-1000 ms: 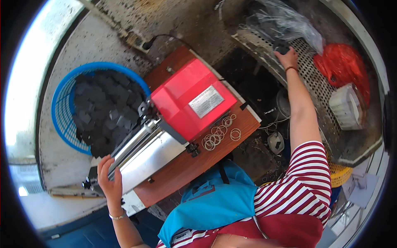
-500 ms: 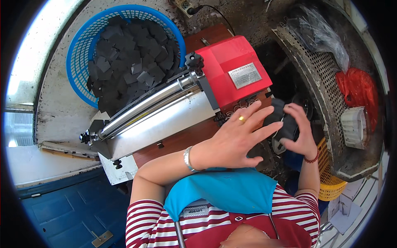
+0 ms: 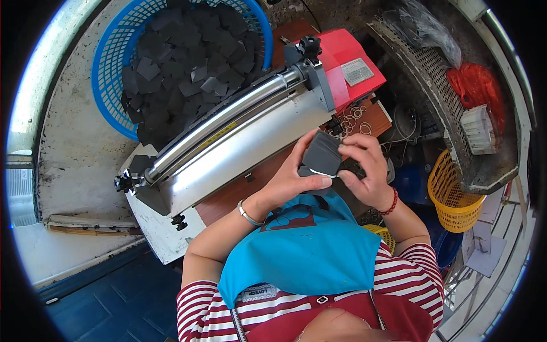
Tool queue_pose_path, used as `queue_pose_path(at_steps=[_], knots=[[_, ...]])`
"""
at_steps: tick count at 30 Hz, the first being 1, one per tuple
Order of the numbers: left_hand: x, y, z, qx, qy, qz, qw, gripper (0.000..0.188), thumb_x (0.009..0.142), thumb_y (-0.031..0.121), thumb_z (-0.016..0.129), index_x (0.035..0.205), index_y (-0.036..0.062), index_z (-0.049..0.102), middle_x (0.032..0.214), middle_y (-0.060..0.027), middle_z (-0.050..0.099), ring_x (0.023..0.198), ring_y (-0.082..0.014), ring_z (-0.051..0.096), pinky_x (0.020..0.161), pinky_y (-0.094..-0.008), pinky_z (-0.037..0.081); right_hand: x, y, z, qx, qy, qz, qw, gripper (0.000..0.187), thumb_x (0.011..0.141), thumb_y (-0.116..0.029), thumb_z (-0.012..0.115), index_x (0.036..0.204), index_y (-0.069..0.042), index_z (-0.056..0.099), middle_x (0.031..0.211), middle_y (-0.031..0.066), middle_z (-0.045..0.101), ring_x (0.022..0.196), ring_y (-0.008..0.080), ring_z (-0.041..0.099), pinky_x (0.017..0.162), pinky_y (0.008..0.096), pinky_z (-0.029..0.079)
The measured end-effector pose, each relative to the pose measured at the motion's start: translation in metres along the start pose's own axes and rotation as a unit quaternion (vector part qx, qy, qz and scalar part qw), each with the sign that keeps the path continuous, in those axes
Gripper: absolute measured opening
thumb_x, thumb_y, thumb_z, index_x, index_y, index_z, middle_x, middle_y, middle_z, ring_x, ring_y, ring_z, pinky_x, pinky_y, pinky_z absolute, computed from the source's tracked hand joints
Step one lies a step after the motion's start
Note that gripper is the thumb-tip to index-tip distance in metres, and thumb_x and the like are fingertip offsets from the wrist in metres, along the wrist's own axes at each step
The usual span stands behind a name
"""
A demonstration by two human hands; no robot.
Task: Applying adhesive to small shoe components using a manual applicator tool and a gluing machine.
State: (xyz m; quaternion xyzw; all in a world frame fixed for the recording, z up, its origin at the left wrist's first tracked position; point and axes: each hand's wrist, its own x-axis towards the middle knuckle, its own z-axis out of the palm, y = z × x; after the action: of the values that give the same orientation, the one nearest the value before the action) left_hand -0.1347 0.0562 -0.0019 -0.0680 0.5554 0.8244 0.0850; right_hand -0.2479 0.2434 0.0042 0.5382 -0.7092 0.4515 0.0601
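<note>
Both hands hold a small stack of dark grey square pieces [image 3: 322,155] in front of my chest. My left hand [image 3: 293,179] cups the stack from below and the left. My right hand [image 3: 364,165] grips its right side, a red bead bracelet on that wrist. Just beyond the hands a roller machine with a silver body [image 3: 239,137] and a red housing [image 3: 350,60] rests on a brown wooden board [image 3: 228,196]. Loose rubber bands [image 3: 353,117] lie on the board near the red housing.
A blue basket [image 3: 111,62] full of dark grey pieces stands at the upper left. A yellow basket [image 3: 450,194] sits at the right, under a perforated metal tray [image 3: 433,74] with a red bag [image 3: 476,85] and clear plastic [image 3: 427,28]. A blue apron [image 3: 302,251] covers my front.
Over the last second my right hand came back from the far tray and my left hand left the machine's end. Both now meet on the grey stack, and the view has shifted.
</note>
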Motion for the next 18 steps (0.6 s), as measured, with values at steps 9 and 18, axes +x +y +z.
queue_pose_path(at_steps=[9, 18], knots=[[-0.038, 0.001, -0.018, -0.266, 0.035, -0.027, 0.963, 0.059, 0.084, 0.024, 0.070, 0.132, 0.0069, 0.039, 0.115, -0.0084, 0.053, 0.103, -0.0185, 0.056, 0.084, -0.0373, 0.053, 0.016, -0.027, 0.053, -0.040, 0.049, -0.053, 0.997, 0.025, 0.077, -0.005, 0.071, 0.100, 0.001, 0.064, 0.098, 0.0120, 0.063, 0.082, 0.0273, 0.062, 0.072, 0.0353, 0.050], [-0.039, -0.004, -0.046, -0.186, -0.023, -0.053, 0.981, 0.058, 0.083, 0.030, 0.067, 0.129, 0.0022, 0.045, 0.114, -0.0120, 0.058, 0.105, -0.0242, 0.058, 0.084, -0.0403, 0.053, 0.009, -0.019, 0.042, 0.642, -0.031, 0.260, 0.721, 0.009, 0.079, -0.004, 0.063, 0.082, -0.002, 0.055, 0.078, 0.0033, 0.059, 0.072, 0.0132, 0.056, 0.063, 0.0277, 0.045]])
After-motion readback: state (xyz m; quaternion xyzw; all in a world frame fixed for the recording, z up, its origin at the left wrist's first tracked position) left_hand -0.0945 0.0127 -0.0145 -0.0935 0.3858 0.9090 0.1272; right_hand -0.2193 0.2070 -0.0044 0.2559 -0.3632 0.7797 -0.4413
